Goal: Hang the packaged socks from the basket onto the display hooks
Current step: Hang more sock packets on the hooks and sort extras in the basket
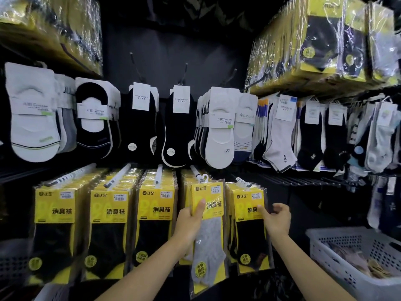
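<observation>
My left hand [192,220] grips a yellow packet of grey socks [209,233] by its left edge, thumb across the front. The packet's white hanger sits at the tip of a display hook [196,170] in the lower row. My right hand [275,218] touches the neighbouring packet of black socks [250,231], which hangs on the hook [243,182] to the right; its fingers are loosely curled round that packet's right edge. The white perforated basket [338,257] stands at lower right with more packets inside.
Three more rows of yellow packets [108,224] hang to the left on white hooks. Above them hang white and black no-show socks [180,127], with three bare hooks [135,66] behind. Stacked wrapped packs [325,44] overhang at upper right and upper left.
</observation>
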Available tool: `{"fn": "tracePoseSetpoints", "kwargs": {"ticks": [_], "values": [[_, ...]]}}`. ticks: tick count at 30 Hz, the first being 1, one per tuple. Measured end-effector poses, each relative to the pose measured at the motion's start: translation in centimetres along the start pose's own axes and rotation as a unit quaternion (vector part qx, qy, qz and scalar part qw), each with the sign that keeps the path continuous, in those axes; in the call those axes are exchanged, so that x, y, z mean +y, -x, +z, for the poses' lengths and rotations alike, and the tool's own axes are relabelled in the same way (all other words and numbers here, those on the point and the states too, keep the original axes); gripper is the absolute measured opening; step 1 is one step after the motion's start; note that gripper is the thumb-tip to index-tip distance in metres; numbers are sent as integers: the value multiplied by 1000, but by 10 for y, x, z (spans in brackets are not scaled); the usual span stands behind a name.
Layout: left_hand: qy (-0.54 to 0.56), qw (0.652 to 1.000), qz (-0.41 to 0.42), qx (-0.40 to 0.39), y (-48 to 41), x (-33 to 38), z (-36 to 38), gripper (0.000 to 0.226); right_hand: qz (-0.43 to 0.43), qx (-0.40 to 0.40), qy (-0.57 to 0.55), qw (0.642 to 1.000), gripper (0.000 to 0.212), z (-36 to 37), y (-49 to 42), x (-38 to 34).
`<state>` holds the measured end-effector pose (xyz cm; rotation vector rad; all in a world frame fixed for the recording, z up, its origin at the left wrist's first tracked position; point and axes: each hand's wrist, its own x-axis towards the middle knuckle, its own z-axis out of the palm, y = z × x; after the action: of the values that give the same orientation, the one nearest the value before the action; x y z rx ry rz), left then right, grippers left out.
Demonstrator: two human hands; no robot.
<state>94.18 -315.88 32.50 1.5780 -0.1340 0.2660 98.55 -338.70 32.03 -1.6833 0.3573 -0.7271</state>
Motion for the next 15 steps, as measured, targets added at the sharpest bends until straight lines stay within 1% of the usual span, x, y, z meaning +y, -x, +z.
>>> {"fn": "tracePoseSetpoints", "kwargs": {"ticks": [2,4,6,8,9,10,11,13,15], "values": [[-11,1000,3,-4,3,3,4,43,-7,0,-17,1000,48,-4,8,-5],[-20,1000,10,-18,6,4,12,41,-18,-42,-61,997,37,-7,20,-13],[-17,999,15,-39,8,5,26,23,-12,-131,-130,983,27,-10,35,-25],[-19,998,27,-57,13,7,42,7,-6,-232,-159,960,27,-13,48,-33],[-19,997,33,-64,15,8,50,6,-5,-266,-163,950,28,-14,52,-34],[-19,996,36,-73,17,8,57,6,1,-283,-173,943,27,-16,53,-33],[-19,996,38,-82,18,7,64,13,9,-283,-187,941,25,-19,53,-31],[-24,995,38,-88,18,6,75,32,22,-248,-206,946,22,-27,47,-27],[-44,995,30,-84,15,4,82,37,32,-204,-204,957,18,-35,37,-21]]}}
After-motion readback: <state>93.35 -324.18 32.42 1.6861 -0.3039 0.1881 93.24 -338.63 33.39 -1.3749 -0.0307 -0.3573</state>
